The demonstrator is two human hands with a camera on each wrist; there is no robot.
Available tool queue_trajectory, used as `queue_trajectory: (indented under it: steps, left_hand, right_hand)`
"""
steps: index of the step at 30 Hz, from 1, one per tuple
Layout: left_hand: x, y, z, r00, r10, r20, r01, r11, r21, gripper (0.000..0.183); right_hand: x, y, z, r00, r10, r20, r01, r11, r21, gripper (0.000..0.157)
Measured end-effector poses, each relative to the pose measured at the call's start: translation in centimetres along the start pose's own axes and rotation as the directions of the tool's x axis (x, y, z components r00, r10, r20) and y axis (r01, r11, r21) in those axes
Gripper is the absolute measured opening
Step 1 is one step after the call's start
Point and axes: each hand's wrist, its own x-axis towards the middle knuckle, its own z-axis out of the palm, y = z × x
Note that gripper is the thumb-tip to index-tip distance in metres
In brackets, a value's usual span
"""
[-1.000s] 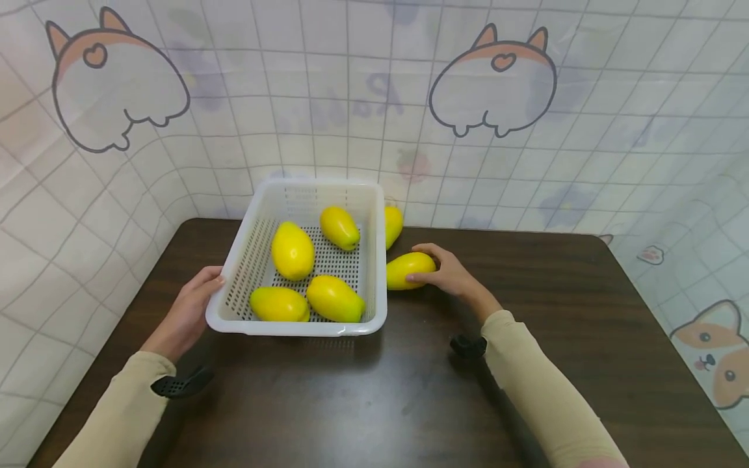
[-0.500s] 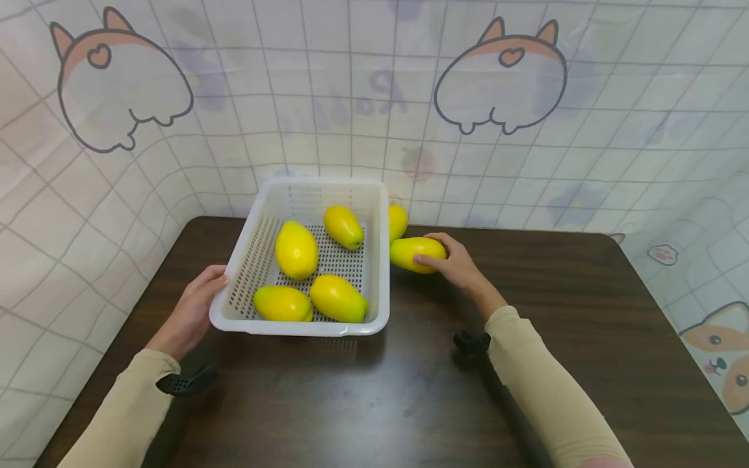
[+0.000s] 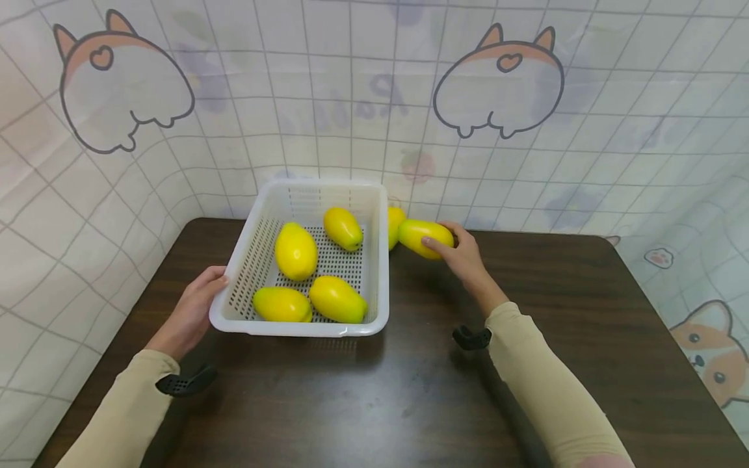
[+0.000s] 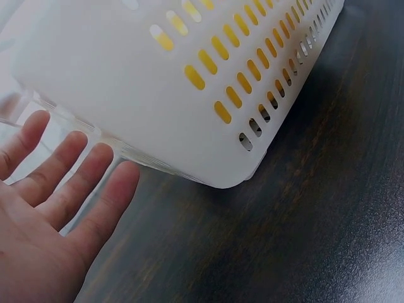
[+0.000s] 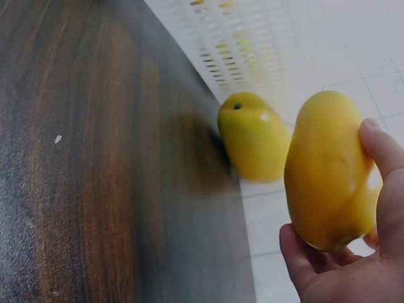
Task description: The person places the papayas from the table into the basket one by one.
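In the head view, a white plastic basket (image 3: pixel 300 328) with slotted walls stands at the back left of the table, several yellow mangoes (image 3: pixel 296 252) inside it. My left hand (image 3: pixel 190 312) holds its left rim; in the left wrist view the fingers (image 4: pixel 107 202) lie along the outside just below the rim. To the right of the basket, my right hand (image 3: pixel 468 260) grips a mango (image 3: pixel 422 237) with a greenish end, thumb on the near side. Another mango (image 5: pixel 252 139) lies beside the basket's right wall, partly hidden by that wall in the head view.
The dark wooden table (image 3: pixel 374 403) backs onto a white grid-patterned cloth (image 3: pixel 328 130) with cartoon dog prints, which also hangs along the left and right sides. Dark wrist devices (image 3: pixel 186 382) sit at both cuffs.
My right hand has moved the held mango away from me and slightly right, from beside the basket wall up to near the other loose mango. The left hand and basket stay put.
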Motion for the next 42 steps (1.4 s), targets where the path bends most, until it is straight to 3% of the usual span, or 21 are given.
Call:
queue_trajectory:
  steps: [10, 15, 26, 29, 36, 42]
  left_hand:
    - [-0.3, 0.0, 0.0, 1.000, -0.004, -0.002, 0.004, 1.000, 0.020, 0.032]
    - [-0.1, -0.1, 0.1, 1.000, 0.013, -0.009, -0.013, 0.999, 0.043, 0.034]
    - [-0.3, -0.1, 0.1, 1.000, -0.015, -0.015, 0.016, 0.998, 0.059, 0.040]
    - [-0.4, -0.2, 0.1, 1.000, -0.017, -0.016, 0.017, 0.998, 0.054, 0.040]
    - [-0.4, -0.1, 0.3, 1.000, -0.013, -0.024, 0.014, 0.998, 0.057, 0.039]
    - [-0.4, 0.3, 0.4, 1.000, -0.003, -0.023, 0.005, 0.998, 0.057, 0.038]
  right_hand:
    - [-0.2, -0.8, 0.2, 0.998, -0.056, -0.043, 0.058, 0.997, 0.058, 0.067]
    - [-0.1, -1.4, 0.3, 0.998, -0.044, -0.041, 0.046, 0.996, 0.070, 0.063]
    - [-2.1, -5.4, 0.7, 0.994, -0.091, -0.055, 0.096, 0.991, 0.095, 0.055]
    - [-2.0, -5.5, 0.9, 0.994, -0.098, -0.052, 0.103, 0.989, 0.106, 0.055]
    - [0.2, -3.3, 1.6, 0.994, -0.094, -0.049, 0.099, 0.988, 0.119, 0.057]
    - [0.1, -4.0, 2.3, 0.987, -0.146, -0.073, 0.153, 0.982, 0.110, 0.058]
